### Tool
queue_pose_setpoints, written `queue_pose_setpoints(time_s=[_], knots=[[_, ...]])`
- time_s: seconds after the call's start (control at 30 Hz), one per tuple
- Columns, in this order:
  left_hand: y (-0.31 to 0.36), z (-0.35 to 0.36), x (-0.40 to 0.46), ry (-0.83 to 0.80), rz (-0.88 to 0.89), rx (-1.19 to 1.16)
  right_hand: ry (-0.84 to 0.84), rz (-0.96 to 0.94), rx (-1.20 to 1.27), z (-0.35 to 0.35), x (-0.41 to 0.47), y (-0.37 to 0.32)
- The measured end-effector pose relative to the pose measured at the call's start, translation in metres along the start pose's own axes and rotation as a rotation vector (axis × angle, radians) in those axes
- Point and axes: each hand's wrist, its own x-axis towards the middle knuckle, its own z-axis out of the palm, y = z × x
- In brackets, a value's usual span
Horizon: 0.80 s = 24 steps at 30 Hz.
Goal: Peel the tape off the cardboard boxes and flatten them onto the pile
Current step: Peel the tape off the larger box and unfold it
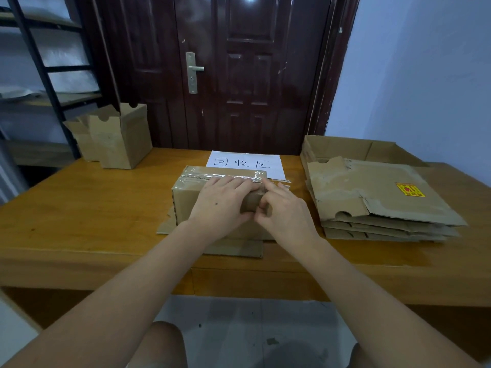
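A closed cardboard box sealed with clear tape along its top sits mid-table on a flattened piece of cardboard. My left hand rests over the box's near right top edge, fingers spread on the tape, thumb on the front face. Against the right end of the box, my right hand has its fingers curled, pinching at the tape there. A pile of flattened boxes lies to the right, with a yellow sticker on the top sheet.
A white sheet with handwritten characters lies behind the box. Open empty boxes stand at the table's far left, and an open flat box sits behind the pile. A dark door and a metal shelf stand beyond the wooden table.
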Motion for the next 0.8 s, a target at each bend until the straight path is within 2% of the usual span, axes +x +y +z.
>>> queue_pose_setpoints(time_s=[0.2,0.5,0.8], knots=[[-0.001,0.001,0.001,-0.003,0.009,0.013,0.002,-0.011,0.027,0.003,-0.004,0.005],[-0.002,0.003,0.000,0.014,0.011,0.008,0.104,-0.040,-0.019,0.010,-0.005,0.002],[-0.004,0.003,0.000,0.079,0.034,-0.022,0.125,-0.084,0.231,-0.001,0.004,0.022]])
